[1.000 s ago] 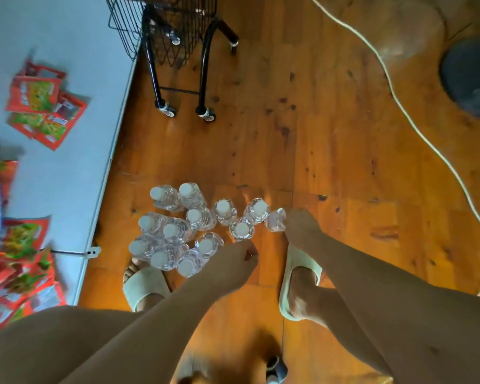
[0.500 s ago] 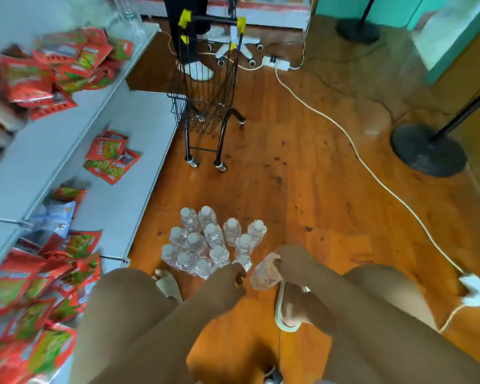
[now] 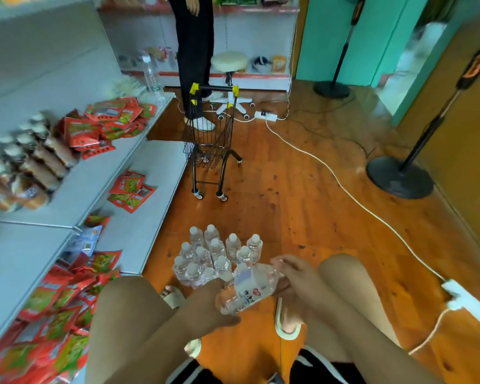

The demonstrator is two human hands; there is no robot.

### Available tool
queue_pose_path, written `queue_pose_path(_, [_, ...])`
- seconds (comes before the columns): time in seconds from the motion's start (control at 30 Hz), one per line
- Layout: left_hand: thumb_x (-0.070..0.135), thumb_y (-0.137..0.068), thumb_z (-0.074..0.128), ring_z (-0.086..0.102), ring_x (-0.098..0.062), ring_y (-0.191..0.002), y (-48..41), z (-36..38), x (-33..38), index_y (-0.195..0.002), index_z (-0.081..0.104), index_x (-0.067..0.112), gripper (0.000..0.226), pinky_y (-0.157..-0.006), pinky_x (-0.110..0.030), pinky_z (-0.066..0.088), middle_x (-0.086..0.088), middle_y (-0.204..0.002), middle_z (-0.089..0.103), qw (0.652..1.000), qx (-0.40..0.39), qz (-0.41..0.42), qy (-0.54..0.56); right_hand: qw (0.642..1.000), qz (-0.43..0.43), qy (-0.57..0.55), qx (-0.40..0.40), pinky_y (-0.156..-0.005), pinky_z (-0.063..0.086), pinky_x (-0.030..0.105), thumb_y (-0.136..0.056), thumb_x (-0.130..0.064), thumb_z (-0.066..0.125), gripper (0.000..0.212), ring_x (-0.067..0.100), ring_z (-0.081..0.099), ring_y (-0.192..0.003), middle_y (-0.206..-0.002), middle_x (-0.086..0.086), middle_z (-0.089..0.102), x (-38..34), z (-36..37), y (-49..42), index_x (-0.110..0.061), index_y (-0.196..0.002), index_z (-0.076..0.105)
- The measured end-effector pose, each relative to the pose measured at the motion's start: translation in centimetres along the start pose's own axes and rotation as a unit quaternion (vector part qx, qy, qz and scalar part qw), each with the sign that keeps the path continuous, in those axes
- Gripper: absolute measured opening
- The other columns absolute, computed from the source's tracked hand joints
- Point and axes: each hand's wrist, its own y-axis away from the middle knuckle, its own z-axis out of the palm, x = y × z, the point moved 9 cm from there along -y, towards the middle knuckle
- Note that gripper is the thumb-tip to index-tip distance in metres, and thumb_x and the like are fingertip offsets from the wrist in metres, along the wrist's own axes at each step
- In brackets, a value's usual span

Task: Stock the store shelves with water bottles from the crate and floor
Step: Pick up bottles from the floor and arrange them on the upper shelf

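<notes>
Both hands met on one clear plastic water bottle with a white label point(image 3: 250, 289), held tilted on its side above the floor between the person's bare knees. Left hand point(image 3: 212, 302) was curled around the bottle's lower end, thumb underneath, and right hand point(image 3: 295, 275) gripped its upper end, fingers wrapped over the neck; the cap itself was hidden by them. Just beyond the held bottle, a tight cluster of upright clear water bottles with white caps point(image 3: 215, 254) stood on the orange wooden floor point(image 3: 302, 217), near the front edge of the lowest white metal shelf point(image 3: 153, 173). Red snack packets point(image 3: 130, 189) lay on that shelf and on the tiers to the left. A small black wire shopping cart with yellow handle ends point(image 3: 209, 145) stood farther along the floor, beside the shelf. A white power cable point(image 3: 341, 187) ran across the boards to a white power strip point(image 3: 467, 300) on the right, passing a black round stand base point(image 3: 399, 177). A pale slipper point(image 3: 287, 327) showed under the right hand. At the far end another person in black trousers point(image 3: 194, 51) stood beside a white round stool point(image 3: 229, 62).
</notes>
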Motion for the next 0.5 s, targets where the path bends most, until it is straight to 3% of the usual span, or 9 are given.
queue_pose_path(0.13, [0.063,-0.063,0.079,0.067,0.000,-0.085,2.6,-0.4,1.3,-0.110,0.056,0.029,0.062,-0.074,-0.027,0.056,0.014,-0.099,0.072,0.999,0.027,0.003,0.039,0.999,0.007,-0.013,0.045,-0.071,0.063,0.041,-0.100,-0.037,0.060,0.021,0.025,0.075,-0.081,-0.102,0.012,0.074,0.1,1.6,0.0,-0.019,-0.111,0.063])
queue_pose_path(0.23, [0.051,-0.068,0.082,0.068,0.004,-0.087,4.3,-1.5,0.9,-0.112,0.057,0.031,0.055,-0.074,-0.018,0.054,0.016,-0.099,0.073,0.994,0.058,-0.015,0.088,1.000,0.004,-0.004,0.010,-0.063,0.056,0.027,-0.099,-0.035,0.061,0.025,0.014,0.073,-0.080,-0.108,0.007,0.073,0.0,4.5,0.0,-0.017,-0.116,0.063])
queue_pose_path(0.3, [0.053,-0.067,0.081,0.064,0.007,-0.089,5.4,-2.2,0.6,-0.115,0.054,0.034,0.059,-0.071,-0.010,0.047,0.019,-0.102,0.069,0.993,0.077,-0.031,0.080,1.000,0.011,0.015,-0.021,-0.072,0.056,0.031,-0.091,-0.040,0.068,0.043,0.017,0.072,-0.093,-0.117,0.006,0.071,0.2,6.4,-0.3,-0.017,-0.126,0.060])
queue_pose_path(0.4, [0.057,-0.059,0.081,0.069,0.001,-0.090,6.8,-2.3,-0.7,-0.113,0.061,0.032,0.063,-0.079,-0.024,0.056,0.016,-0.101,0.074,0.988,0.096,-0.062,0.106,0.996,0.051,0.027,-0.061,-0.077,0.061,0.040,-0.066,-0.057,0.074,0.086,0.026,0.067,-0.107,-0.130,0.007,0.062,0.6,8.9,-1.0,-0.017,-0.136,0.045])
queue_pose_path(0.5, [0.026,-0.074,0.083,0.070,-0.003,-0.070,9.4,-2.3,-0.6,-0.100,0.067,0.023,0.030,-0.067,-0.028,0.057,0.002,-0.087,0.077,0.972,0.131,-0.072,0.181,0.992,0.044,0.034,-0.114,-0.089,0.060,0.042,-0.076,-0.047,0.077,0.085,0.026,0.064,-0.118,-0.137,0.008,0.058,-0.4,12.5,-1.8,-0.016,-0.145,0.037])
